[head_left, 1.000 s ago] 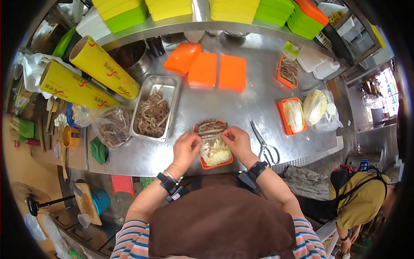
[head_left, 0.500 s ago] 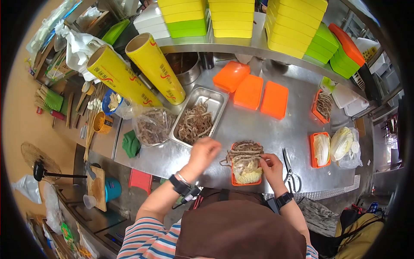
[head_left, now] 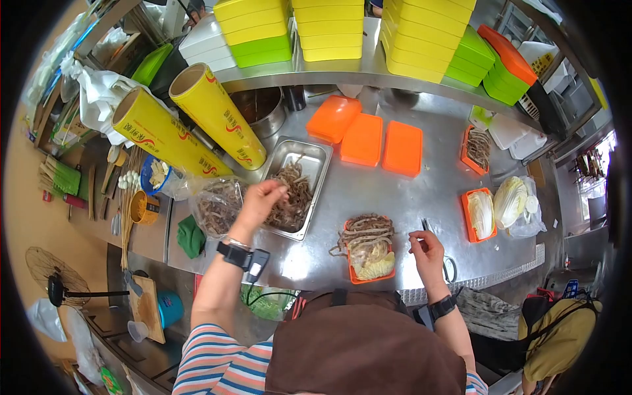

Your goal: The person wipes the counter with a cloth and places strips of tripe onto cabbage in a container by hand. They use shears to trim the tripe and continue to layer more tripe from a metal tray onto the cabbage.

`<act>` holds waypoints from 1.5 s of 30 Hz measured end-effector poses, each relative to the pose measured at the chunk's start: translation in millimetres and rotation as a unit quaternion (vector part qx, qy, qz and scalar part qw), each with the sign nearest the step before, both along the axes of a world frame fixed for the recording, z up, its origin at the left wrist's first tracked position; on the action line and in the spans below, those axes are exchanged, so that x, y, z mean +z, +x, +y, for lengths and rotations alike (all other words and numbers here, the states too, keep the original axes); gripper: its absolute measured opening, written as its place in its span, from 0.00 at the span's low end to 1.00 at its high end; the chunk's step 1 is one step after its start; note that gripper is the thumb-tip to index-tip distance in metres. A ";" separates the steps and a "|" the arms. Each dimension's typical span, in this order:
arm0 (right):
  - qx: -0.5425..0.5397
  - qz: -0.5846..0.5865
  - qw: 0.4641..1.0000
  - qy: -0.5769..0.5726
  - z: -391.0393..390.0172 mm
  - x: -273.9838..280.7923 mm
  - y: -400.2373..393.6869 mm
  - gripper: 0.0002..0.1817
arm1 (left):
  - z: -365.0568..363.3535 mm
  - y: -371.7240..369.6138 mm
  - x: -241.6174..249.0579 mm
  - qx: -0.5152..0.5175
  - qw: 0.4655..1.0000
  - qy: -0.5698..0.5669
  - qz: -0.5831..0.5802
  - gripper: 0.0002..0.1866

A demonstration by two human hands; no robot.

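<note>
My left hand (head_left: 262,203) is over the steel tray (head_left: 318,158) of brown strips (head_left: 294,191), its fingers drawn together at the pile; whatever is between them is too small to make out. An orange container (head_left: 388,275) near the table's front edge holds pale cabbage (head_left: 375,266), with brown strips (head_left: 367,227) laid across its back part and hanging over the left side. Just right of that container is my right hand (head_left: 428,253), fingers loosely bent and apart, nothing visible in them. Behind and beside it lie scissors (head_left: 449,268), partly hidden by the hand.
Three orange lids or boxes (head_left: 403,148) lie at the back. Filled orange containers (head_left: 481,215) and bagged cabbage (head_left: 511,202) are at the right. Yellow film rolls (head_left: 217,117), a bag of strips (head_left: 217,207) and a green cloth (head_left: 191,237) are at the left. Stacked boxes (head_left: 424,39) line the shelf.
My left hand has moved left and up to the strips in the steel tray. My right hand has come away from the strips on the container and opened. The view has shifted slightly.
</note>
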State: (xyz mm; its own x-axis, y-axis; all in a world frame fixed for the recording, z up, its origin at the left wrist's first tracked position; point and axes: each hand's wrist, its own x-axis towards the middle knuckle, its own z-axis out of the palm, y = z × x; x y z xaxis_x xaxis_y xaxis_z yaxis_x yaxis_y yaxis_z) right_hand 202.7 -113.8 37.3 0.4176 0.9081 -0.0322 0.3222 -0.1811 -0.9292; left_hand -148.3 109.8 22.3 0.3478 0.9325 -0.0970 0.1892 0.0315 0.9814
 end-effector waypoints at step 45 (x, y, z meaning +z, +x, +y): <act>0.366 0.526 0.728 -0.244 35.9 -22.6 -281.6 0.08 | -246.7 -26.7 149.6 0.044 0.775 0.500 0.384 0.22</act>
State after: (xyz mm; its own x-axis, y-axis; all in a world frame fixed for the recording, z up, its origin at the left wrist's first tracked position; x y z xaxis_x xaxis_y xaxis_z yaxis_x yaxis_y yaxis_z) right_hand -78.9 -77.9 14.8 -0.6606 0.6484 -0.3784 -0.3446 -0.7097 -0.6145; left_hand -175.0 -136.9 171.9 0.4758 0.6921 0.5428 0.7704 -0.6257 0.1226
